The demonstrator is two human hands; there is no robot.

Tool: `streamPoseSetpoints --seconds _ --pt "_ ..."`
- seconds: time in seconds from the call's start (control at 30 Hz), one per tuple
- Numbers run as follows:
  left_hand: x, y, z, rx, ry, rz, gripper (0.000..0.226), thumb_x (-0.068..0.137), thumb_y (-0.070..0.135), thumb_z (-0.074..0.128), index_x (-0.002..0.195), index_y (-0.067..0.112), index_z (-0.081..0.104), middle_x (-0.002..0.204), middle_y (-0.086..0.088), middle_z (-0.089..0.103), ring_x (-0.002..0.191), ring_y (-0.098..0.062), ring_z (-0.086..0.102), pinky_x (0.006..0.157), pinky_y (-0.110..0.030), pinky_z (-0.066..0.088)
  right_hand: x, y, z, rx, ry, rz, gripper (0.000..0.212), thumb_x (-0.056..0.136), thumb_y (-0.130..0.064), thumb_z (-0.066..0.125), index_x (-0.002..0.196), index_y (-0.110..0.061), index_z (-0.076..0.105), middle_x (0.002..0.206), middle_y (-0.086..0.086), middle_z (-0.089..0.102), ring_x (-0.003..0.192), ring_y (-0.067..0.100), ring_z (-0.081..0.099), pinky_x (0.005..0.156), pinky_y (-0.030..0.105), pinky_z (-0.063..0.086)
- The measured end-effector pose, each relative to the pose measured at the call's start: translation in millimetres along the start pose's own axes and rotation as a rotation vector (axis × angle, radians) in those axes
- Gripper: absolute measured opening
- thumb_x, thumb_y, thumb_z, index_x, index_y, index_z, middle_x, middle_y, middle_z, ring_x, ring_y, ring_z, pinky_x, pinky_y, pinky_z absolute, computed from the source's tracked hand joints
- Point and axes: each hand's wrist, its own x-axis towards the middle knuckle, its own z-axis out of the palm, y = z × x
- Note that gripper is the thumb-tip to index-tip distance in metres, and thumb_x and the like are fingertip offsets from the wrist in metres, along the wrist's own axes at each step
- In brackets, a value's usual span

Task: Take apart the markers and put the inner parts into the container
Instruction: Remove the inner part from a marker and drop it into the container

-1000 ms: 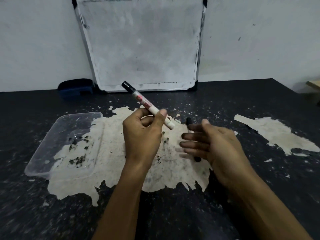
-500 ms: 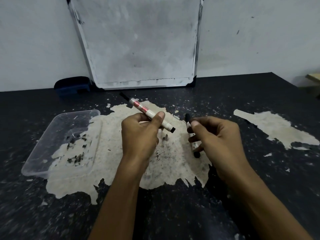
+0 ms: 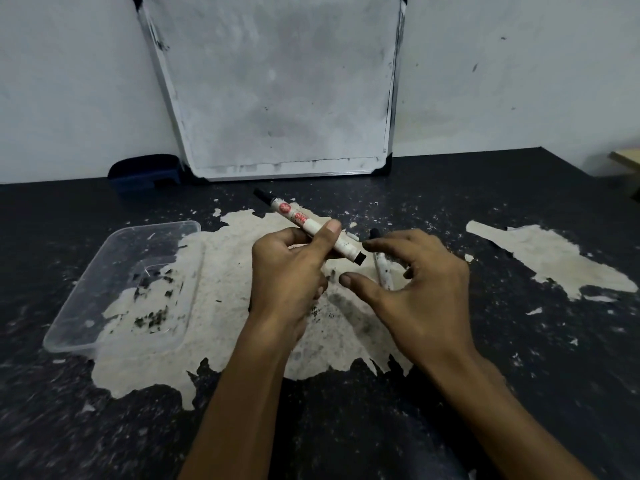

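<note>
My left hand (image 3: 291, 271) grips a white marker (image 3: 298, 218) with red print and black ends, held slanted above the table, thumb pressed on its barrel. My right hand (image 3: 415, 289) hovers just right of it, fingers spread and curved, holding nothing; its fingertips are near the marker's lower black end. A second white marker (image 3: 382, 271) lies on the table under my right hand, partly hidden by the fingers. A clear plastic container (image 3: 86, 299) sits at the left with nothing in it that I can make out.
The black tabletop (image 3: 519, 375) has large patches of worn, pale surface. A whiteboard (image 3: 277, 84) leans against the wall at the back. A dark blue eraser (image 3: 145, 173) lies beside its left corner. A wooden edge (image 3: 627, 161) shows at far right.
My right hand went from pinched over the second marker to spread open, near the held marker's lower end. My left hand kept its grip on the marker, which tilted slightly.
</note>
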Motion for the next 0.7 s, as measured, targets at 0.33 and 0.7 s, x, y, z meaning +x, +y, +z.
streamPoseSetpoints --seconds 0.33,0.7 --pt "2 3 -3 -0.077 0.0 -0.057 0.029 0.086 0.032 0.074 0.076 0.005 0.071 0.071 -0.009 0.078 0.028 -0.006 0.031 0.032 -0.015 0.027 1 2 3 0.097 0.136 -0.083 0.017 0.073 -0.02 0.084 0.089 -0.014 0.079 0.085 -0.004 0.073 0.082 0.013 0.066 0.071 0.03 0.053" --pt "11 30 -21 -0.369 0.039 -0.058 0.028 0.088 0.025 0.072 0.065 0.01 0.069 0.08 -0.014 0.077 0.026 -0.006 0.031 0.029 -0.013 0.023 16 -20 -15 1.048 0.18 0.426 0.014 0.079 0.001 0.073 0.078 -0.013 0.074 0.074 0.003 0.076 0.073 0.02 0.073 0.067 0.026 0.058"
